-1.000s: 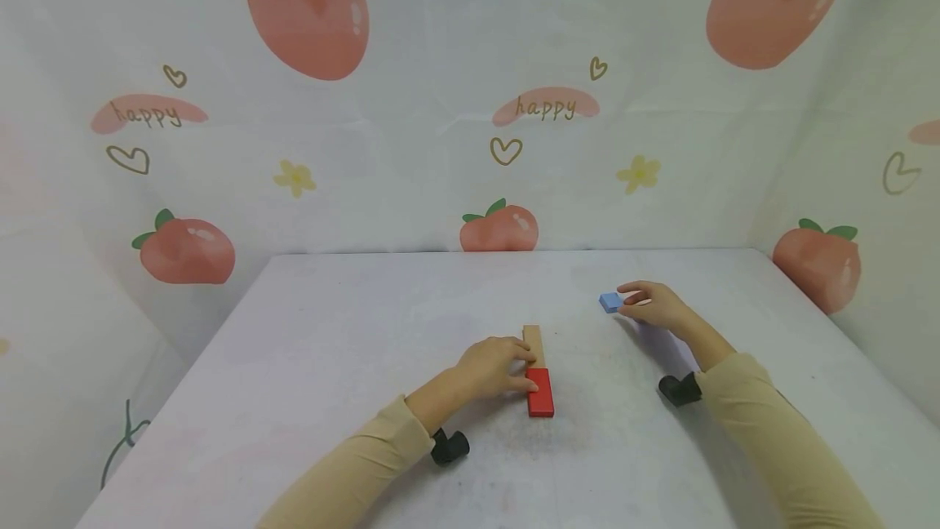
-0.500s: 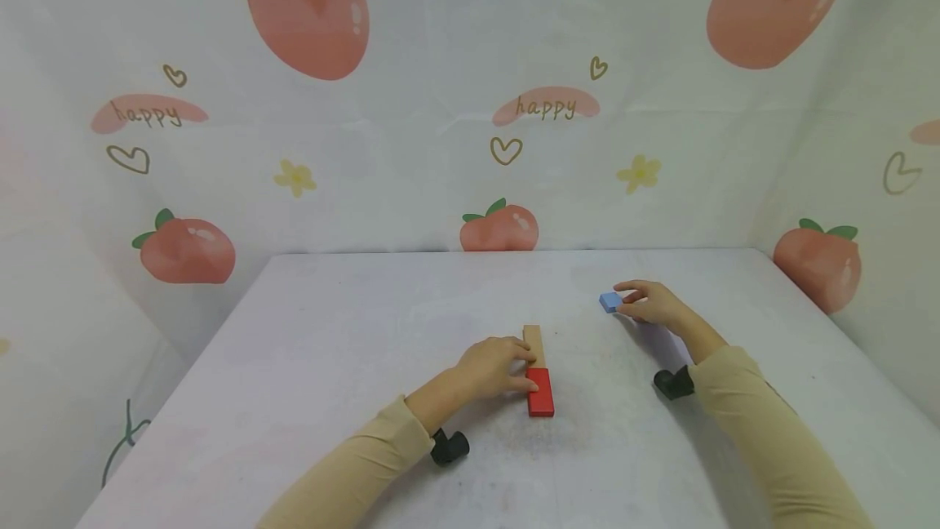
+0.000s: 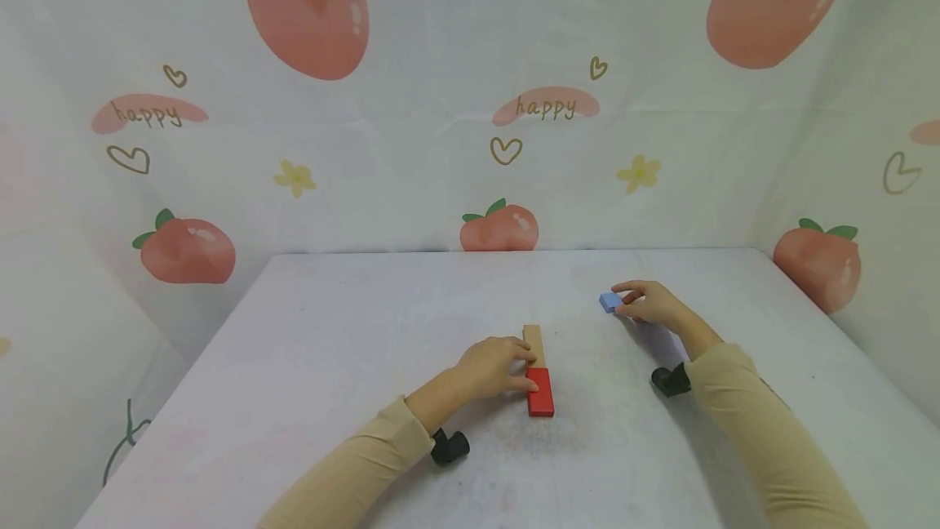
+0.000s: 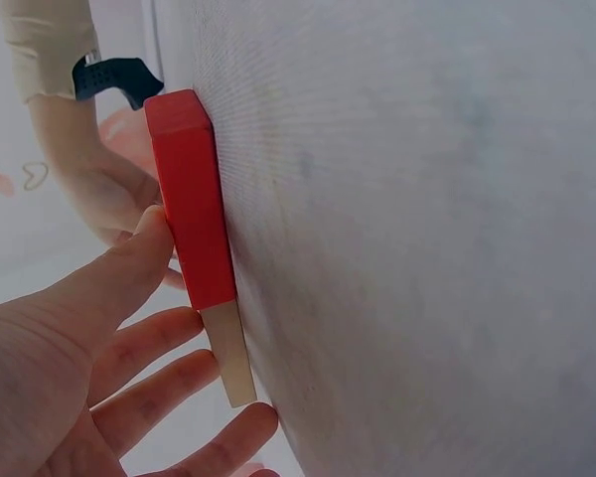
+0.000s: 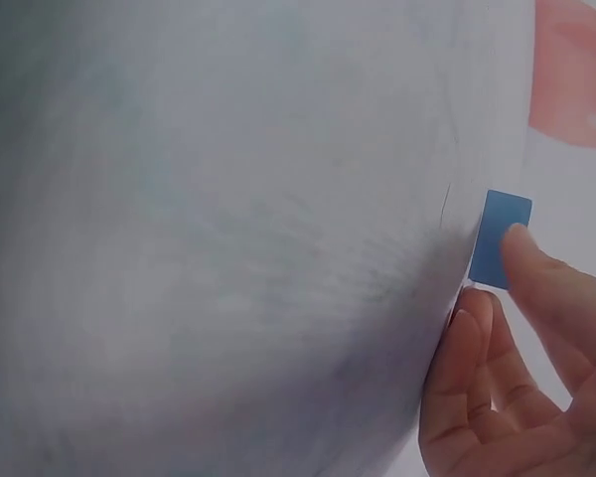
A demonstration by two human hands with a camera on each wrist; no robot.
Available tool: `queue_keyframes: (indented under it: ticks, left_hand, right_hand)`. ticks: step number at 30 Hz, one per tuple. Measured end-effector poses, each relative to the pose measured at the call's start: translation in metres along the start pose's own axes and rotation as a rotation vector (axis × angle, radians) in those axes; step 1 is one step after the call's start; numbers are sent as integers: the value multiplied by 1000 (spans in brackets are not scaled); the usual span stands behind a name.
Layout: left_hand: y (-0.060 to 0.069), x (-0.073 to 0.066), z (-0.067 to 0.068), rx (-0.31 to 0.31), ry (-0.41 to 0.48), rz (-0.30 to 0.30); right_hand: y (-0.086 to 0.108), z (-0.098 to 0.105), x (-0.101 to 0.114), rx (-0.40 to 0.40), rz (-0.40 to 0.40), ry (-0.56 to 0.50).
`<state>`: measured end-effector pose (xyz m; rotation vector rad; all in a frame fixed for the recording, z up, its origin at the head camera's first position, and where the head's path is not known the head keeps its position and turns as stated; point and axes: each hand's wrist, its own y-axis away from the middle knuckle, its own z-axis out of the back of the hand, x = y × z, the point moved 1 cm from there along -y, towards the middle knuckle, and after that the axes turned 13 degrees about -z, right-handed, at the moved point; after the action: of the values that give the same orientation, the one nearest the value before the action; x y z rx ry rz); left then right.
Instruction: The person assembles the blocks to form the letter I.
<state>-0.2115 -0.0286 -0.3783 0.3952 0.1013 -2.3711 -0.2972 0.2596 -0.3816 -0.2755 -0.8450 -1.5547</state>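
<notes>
My left hand [image 3: 494, 367] lies against a red rectangular block [image 3: 541, 398] and a plain wooden block [image 3: 534, 341], which stand end to end on the white table. The left wrist view shows the thumb touching the side of the red block [image 4: 191, 199], while loosely spread fingers lie along the wooden block [image 4: 230, 353]. Farther back on the right, my right hand [image 3: 655, 305] has thumb and forefinger at a small blue block [image 3: 609, 302]. In the right wrist view the thumb rests on the blue block [image 5: 495, 238] and several other fingers curl below; the forefinger's contact is hidden.
The white table [image 3: 352, 325] extends to a back edge along a white curtain [image 3: 411, 145] printed with peaches. A black wrist mount [image 3: 450, 449] hangs at the left cuff, another black mount [image 3: 671, 382] at the right. A green cord [image 3: 129, 435] shows beyond the left edge.
My right hand has shifted slightly left, bringing its fingers farther over the blue block, which stays in place. The left hand and its two blocks have not moved.
</notes>
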Motion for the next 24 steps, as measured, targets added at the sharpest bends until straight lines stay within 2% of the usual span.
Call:
queue_keyframes:
  ticks: [15, 24]
  left_hand:
    - [0, 1, -1, 1, -8, -4]
    - [-1, 1, -1, 1, -10, 1]
  right_hand:
    - [-5, -3, -2, -51, 12, 25]
    - [-4, -3, 0, -69, -3, -14]
